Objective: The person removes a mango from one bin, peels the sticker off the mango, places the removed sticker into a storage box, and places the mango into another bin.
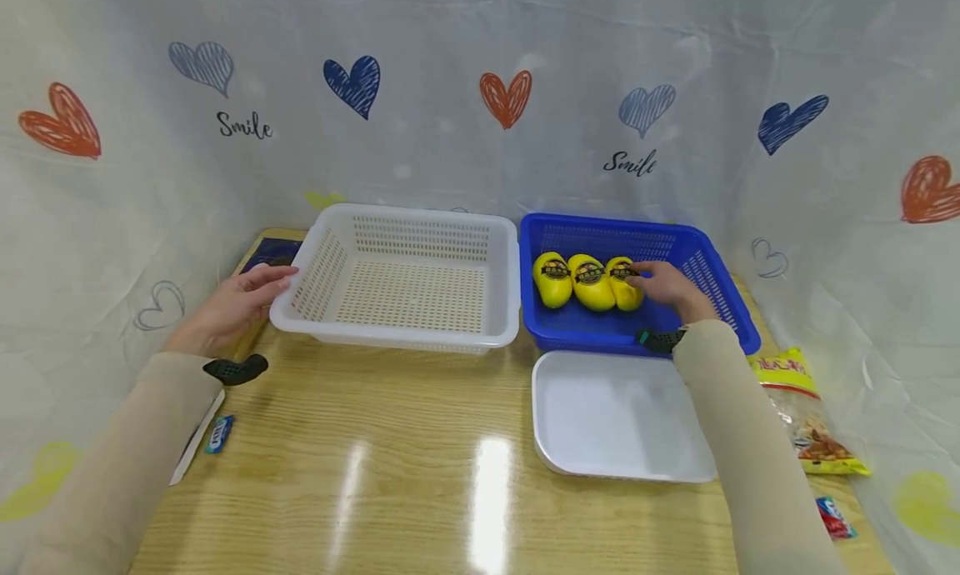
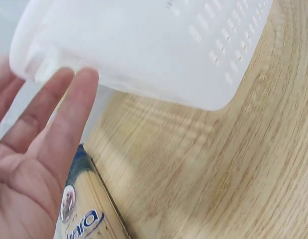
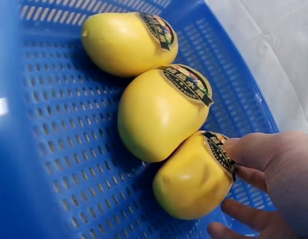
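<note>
Three yellow mangoes with dark labels lie side by side in the blue basket (image 1: 641,342): the left mango (image 1: 552,281), the middle mango (image 1: 591,282) and the right mango (image 3: 193,181). My right hand (image 1: 663,285) is at the right mango, its thumb on the label and other fingers round the near side. The white basket (image 1: 393,337) stands to the left, with nothing in it. At its left rim, my left hand (image 1: 243,304) has straight fingers (image 2: 76,107) touching just under the edge.
In front of the blue basket sits a white tray (image 1: 622,417). A yellow snack bag (image 1: 806,412) and small red packet (image 1: 835,517) lie right. A small blue packet (image 1: 220,434) is on the left; a noodle pack (image 2: 91,209) lies beneath my left hand. Patterned curtain (image 1: 435,142) encloses the table.
</note>
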The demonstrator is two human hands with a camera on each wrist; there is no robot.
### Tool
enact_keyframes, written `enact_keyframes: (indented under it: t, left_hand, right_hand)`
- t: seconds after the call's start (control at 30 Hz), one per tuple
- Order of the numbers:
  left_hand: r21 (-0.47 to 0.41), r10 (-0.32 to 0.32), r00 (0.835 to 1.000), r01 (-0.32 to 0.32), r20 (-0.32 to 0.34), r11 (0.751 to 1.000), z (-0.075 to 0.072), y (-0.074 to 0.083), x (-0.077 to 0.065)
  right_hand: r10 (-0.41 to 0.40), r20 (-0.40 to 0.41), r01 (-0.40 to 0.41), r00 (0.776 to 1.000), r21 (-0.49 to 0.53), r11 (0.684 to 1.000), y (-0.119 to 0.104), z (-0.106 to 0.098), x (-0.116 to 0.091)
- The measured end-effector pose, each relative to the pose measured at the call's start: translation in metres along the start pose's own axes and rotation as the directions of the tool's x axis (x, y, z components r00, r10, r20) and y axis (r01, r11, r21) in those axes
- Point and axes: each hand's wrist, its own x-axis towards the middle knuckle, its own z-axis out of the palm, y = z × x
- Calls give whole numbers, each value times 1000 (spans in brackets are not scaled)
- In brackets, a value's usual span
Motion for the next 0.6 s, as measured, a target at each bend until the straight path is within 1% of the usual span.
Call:
enact_keyframes:
  t: [0.07,0.17,0.23,0.27,0.33,0.43,0.6]
  left_hand:
    - [-20,6,1000,-6,24,1000,-2,-2,1]
    - [-61,13,998,-9,59,998,-4,-5,2]
    - [-83,17,997,-12,71,996,-5,-7,3]
    - [-87,23,997,-16,74,996,-6,-8,3]
    - [-95,28,997,-21,79,995,-5,-8,4]
    - [-92,22,997,-14,77,996,-4,-7,4]
    - [-92,-8,998,14,58,996,-1,-4,3]
  right_hand:
    - [8,3,-8,1000,16,1000,0,-2,3]
    - [11,58,-18,998,121,992,1,-3,7]
    - [2,109,-26,994,217,976,4,-2,9]
    - [-2,136,-35,991,269,963,5,-1,10]
    - [-15,169,-44,986,339,940,7,0,11]
    - [-20,171,-49,985,391,919,10,1,10]
    - [1,128,-54,992,415,908,15,0,10]
